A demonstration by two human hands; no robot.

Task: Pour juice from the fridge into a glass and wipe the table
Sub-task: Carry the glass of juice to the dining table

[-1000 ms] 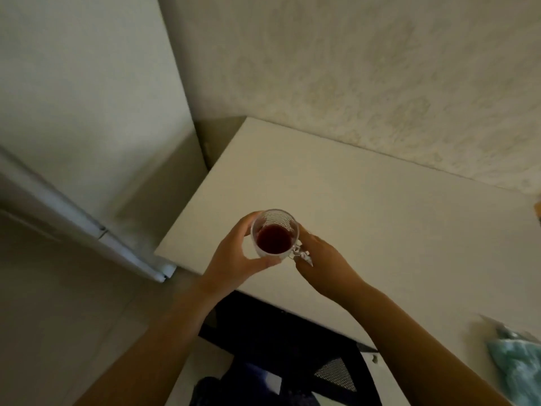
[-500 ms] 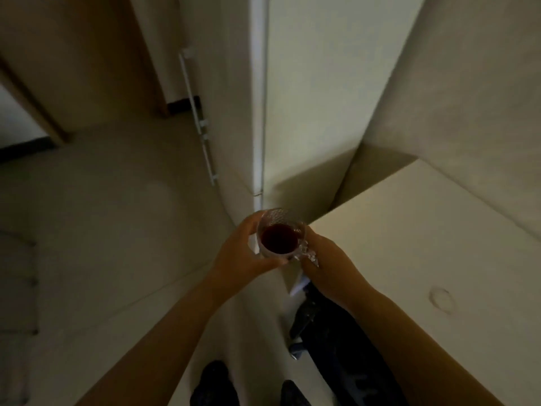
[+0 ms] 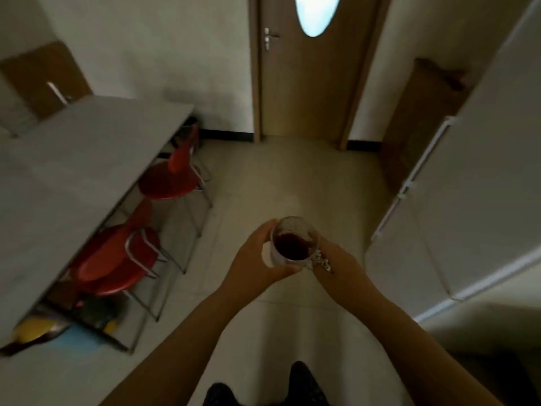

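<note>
A clear glass mug [image 3: 293,241] with dark red juice in it is held in front of me over the floor. My left hand [image 3: 255,263] wraps round its left side and base. My right hand [image 3: 341,266] grips the mug's glass handle on the right. The white fridge [image 3: 474,183] stands shut along the right side, its long handle facing the aisle.
A long grey table [image 3: 73,159] runs along the left, with two red chairs [image 3: 172,177] tucked beside it and clutter on the floor under it. A wooden door [image 3: 307,83] stands closed straight ahead. Pale floor tiles [image 3: 287,177] lie between table and fridge.
My view has swung left, away from the white table and past the fridge, and now faces the door. Both hands keep the same hold on the mug.
</note>
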